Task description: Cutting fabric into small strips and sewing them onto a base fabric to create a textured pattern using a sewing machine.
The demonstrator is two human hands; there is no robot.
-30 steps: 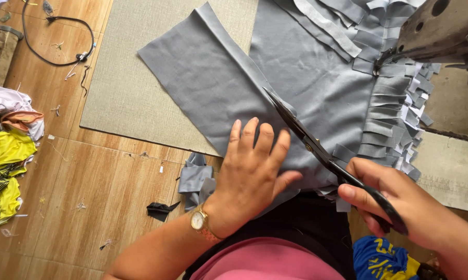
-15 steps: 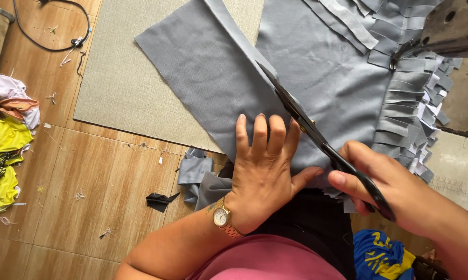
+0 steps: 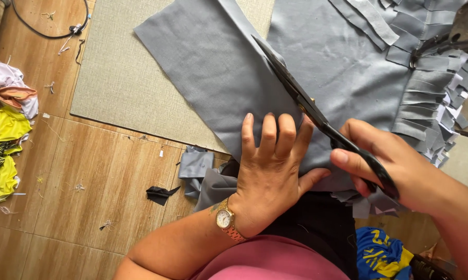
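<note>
The person is cutting a sheet of grey fabric (image 3: 213, 78) with black scissors (image 3: 317, 116), and by my judgement the cut is partway along. The fabric is lying over a beige mat (image 3: 120, 78) on the wooden floor (image 3: 88, 186), its near edge drooping off the mat's near edge toward the person's lap. The right hand (image 3: 394, 171) is gripping the scissor handles, fingers threaded through the loops, blades pointing toward the mat's far edge and slicing into the cloth. The left hand (image 3: 270, 171) is lying flat with fingers (image 3: 267, 135) spread and released, pressing the fabric just left of the blades. The next move probably calls for steady pressure beside the cut line.
</note>
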